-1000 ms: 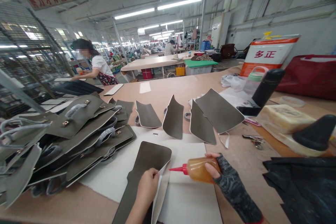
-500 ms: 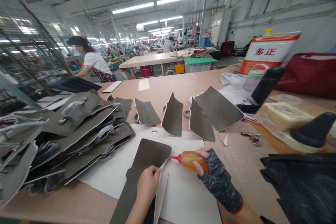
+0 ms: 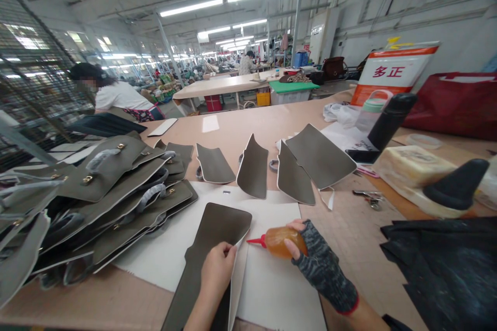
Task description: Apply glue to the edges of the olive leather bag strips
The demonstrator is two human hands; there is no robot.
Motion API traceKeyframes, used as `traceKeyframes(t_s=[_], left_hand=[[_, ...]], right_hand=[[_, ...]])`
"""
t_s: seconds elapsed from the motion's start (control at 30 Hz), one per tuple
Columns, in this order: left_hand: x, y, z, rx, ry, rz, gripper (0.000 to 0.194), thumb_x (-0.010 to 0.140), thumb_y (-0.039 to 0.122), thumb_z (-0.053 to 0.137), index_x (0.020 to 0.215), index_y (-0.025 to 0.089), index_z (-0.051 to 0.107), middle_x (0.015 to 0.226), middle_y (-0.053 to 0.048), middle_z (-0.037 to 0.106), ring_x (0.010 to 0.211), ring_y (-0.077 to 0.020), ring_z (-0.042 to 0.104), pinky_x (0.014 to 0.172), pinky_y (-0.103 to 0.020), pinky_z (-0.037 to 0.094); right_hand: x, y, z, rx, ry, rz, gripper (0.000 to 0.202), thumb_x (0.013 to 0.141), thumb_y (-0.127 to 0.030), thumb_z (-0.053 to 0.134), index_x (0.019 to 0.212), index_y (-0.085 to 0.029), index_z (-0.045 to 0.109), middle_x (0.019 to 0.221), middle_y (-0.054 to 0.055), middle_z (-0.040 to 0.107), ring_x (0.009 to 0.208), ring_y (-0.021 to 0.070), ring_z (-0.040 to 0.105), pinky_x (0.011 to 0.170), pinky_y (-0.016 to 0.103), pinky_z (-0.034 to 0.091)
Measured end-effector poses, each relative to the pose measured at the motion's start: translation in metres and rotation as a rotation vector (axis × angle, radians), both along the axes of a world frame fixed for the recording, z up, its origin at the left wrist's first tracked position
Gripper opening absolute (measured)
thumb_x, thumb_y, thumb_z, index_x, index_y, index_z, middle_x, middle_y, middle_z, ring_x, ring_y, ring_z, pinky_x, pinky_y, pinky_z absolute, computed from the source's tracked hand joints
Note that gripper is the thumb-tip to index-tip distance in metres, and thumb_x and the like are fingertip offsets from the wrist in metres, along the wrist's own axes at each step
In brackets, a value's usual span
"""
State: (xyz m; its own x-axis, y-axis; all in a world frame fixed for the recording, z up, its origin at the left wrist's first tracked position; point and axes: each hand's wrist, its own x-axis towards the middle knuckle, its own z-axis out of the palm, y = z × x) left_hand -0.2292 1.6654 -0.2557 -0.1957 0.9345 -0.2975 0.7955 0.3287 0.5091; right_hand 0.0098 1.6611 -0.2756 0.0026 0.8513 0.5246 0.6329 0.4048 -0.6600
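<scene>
My left hand is closed on the right edge of a dark olive leather panel, pinching it so that a pale inner layer shows along that side. The panel lies on a white board. In a grey fingerless glove, my right hand grips an amber glue bottle with a red nozzle. The bottle is tilted almost level, and its tip points left, close to the panel's edge near the top corner. Whether glue is coming out cannot be made out.
Left, a heap of olive bag pieces with handles and gold fittings. Several folded panels stand beyond the board. Right: black sheets, a metal tool, a black flask and a white-orange can. Behind the heap, a person bends forward.
The glue bottle's nozzle has moved slightly left and down along the panel's edge. My left hand keeps its pinch. The person at the left has bent lower. The whole view has shifted slightly.
</scene>
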Motion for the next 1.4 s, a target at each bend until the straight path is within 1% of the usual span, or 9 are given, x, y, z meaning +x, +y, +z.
traceKeyframes(t_s=[0.2,0.33,0.47,0.7,0.87,0.97,1.1,1.27,1.4], left_hand=[[0.000,-0.001,0.000,0.012,-0.008,-0.006,0.025,0.081,0.033,0.044,0.073,0.019,0.064,0.075,-0.003,0.069,0.072,-0.0158,0.062,0.060,-0.022,0.038],[0.000,-0.002,0.000,0.021,-0.017,-0.015,0.025,0.080,0.033,0.045,0.073,0.019,0.064,0.076,-0.003,0.069,0.072,-0.0156,0.061,0.061,-0.022,0.038],[0.000,-0.003,-0.001,0.028,-0.020,-0.016,0.026,0.080,0.034,0.045,0.075,0.018,0.065,0.077,-0.004,0.069,0.073,-0.0162,0.061,0.061,-0.023,0.038],[0.001,-0.007,-0.002,0.040,-0.022,-0.005,0.026,0.081,0.035,0.044,0.077,0.019,0.064,0.078,-0.003,0.069,0.074,-0.0156,0.062,0.061,-0.022,0.038],[0.001,-0.008,-0.005,0.052,-0.028,-0.007,0.026,0.082,0.036,0.044,0.078,0.019,0.064,0.078,-0.003,0.069,0.074,-0.0157,0.062,0.063,-0.022,0.039],[0.001,-0.008,-0.007,0.052,-0.028,-0.006,0.025,0.081,0.035,0.045,0.079,0.019,0.064,0.078,-0.003,0.069,0.074,-0.0158,0.062,0.062,-0.023,0.039],[0.000,-0.008,-0.010,0.053,-0.036,-0.005,0.024,0.081,0.034,0.045,0.081,0.019,0.064,0.080,-0.004,0.069,0.074,-0.0155,0.062,0.062,-0.022,0.039],[-0.001,-0.008,-0.015,0.061,-0.036,0.002,0.023,0.081,0.034,0.046,0.081,0.019,0.063,0.081,-0.003,0.069,0.075,-0.0155,0.062,0.063,-0.022,0.039],[0.000,-0.010,-0.015,0.069,-0.033,0.008,0.022,0.081,0.035,0.046,0.081,0.020,0.063,0.080,-0.003,0.069,0.075,-0.0155,0.062,0.063,-0.022,0.039]], right_hand=[[-0.001,-0.010,-0.001,-0.024,0.029,-0.023,0.025,0.084,-0.036,0.050,0.103,-0.020,0.051,0.097,0.010,0.062,0.093,0.0236,0.059,0.084,0.041,0.050],[-0.003,-0.018,-0.001,-0.056,0.059,-0.007,0.025,0.083,-0.036,0.050,0.103,-0.021,0.052,0.097,0.009,0.062,0.093,0.0225,0.060,0.084,0.039,0.051],[-0.005,-0.030,-0.006,-0.128,0.112,0.010,0.026,0.083,-0.038,0.051,0.102,-0.021,0.052,0.096,0.009,0.063,0.091,0.0225,0.061,0.084,0.037,0.051],[-0.005,-0.049,-0.016,-0.285,0.157,0.071,0.025,0.083,-0.038,0.051,0.103,-0.024,0.050,0.100,0.006,0.061,0.095,0.0201,0.060,0.086,0.034,0.049],[-0.002,-0.057,-0.019,-0.362,0.139,0.124,0.025,0.083,-0.039,0.051,0.103,-0.025,0.049,0.099,0.005,0.062,0.094,0.0190,0.060,0.084,0.032,0.050],[-0.002,-0.062,-0.019,-0.381,0.145,0.125,0.025,0.083,-0.039,0.051,0.103,-0.025,0.050,0.100,0.005,0.062,0.096,0.0191,0.060,0.082,0.030,0.051],[-0.006,-0.069,-0.014,-0.409,0.196,0.124,0.026,0.082,-0.039,0.051,0.102,-0.023,0.052,0.099,0.005,0.063,0.095,0.0197,0.060,0.084,0.031,0.050],[-0.012,-0.073,-0.001,-0.534,0.251,0.123,0.029,0.077,-0.043,0.054,0.098,-0.023,0.055,0.096,0.006,0.064,0.092,0.0216,0.061,0.083,0.033,0.050],[-0.010,-0.068,0.005,-0.635,0.299,0.156,0.030,0.076,-0.044,0.054,0.096,-0.022,0.057,0.096,0.006,0.064,0.093,0.0230,0.060,0.086,0.036,0.046]])
